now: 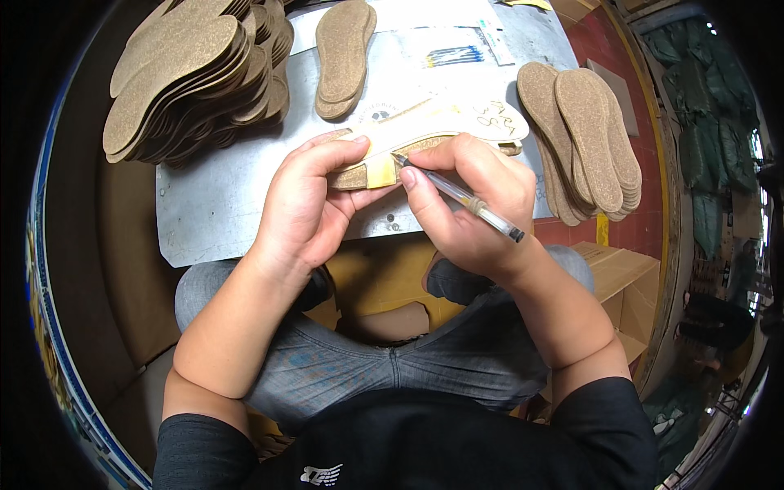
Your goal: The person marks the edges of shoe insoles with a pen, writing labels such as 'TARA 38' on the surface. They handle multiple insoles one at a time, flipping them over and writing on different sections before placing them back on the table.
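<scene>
My left hand is closed on the left end of a brown speckled insole. Over that insole lies a white insole-shaped template with handwriting near its right end and a yellow patch at its near edge. Between the thumb and fingers of my right hand is a clear-barrelled pen with a dark cap end. Its tip meets the template's near edge beside the yellow patch. My right fingers also rest along that edge, hiding part of the insole.
Tall piles of brown insoles stand at the table's far left. A smaller pair lies at the back, with blue pen refills right of it. More stacked insoles sit at the right edge. A cardboard box stands below right.
</scene>
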A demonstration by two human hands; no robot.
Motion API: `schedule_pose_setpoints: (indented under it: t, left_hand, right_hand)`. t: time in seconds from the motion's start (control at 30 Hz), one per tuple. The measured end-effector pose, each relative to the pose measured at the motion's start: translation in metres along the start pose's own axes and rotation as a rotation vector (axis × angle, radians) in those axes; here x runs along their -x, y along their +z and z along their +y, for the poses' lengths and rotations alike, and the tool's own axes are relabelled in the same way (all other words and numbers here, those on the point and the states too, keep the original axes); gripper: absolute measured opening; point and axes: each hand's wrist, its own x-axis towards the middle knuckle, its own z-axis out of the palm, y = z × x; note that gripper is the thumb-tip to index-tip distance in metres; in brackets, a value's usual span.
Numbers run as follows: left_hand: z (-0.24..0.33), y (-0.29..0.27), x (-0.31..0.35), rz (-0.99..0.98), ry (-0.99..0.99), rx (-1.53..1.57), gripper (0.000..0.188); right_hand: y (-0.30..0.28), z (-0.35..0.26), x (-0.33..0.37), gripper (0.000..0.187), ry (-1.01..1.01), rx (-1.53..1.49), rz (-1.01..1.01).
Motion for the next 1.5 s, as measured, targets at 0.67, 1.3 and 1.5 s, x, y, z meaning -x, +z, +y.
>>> schedule_pose_setpoints:
  t: [0.67, 1.3, 1.5]
  left_hand:
    - [0.0008, -0.0002, -0.0012, 0.009, -0.011, -0.003, 0.028]
    - [0.0008, 0.0011, -0.0004, 0.015, -0.006, -0.01, 0.032]
    - [0.0004, 0.0005, -0.0009, 0.013, -0.003, -0.005, 0.033]
  right_hand:
    - [-0.0007, 0.0008, 0.0, 0.017, 0.005, -0.006, 0.004]
    - [-0.0003, 0.0004, -0.0012, 0.016, 0.004, 0.003, 0.005]
    - [-0.0002, 0.0005, -0.0012, 0.016, 0.0, -0.004, 0.006]
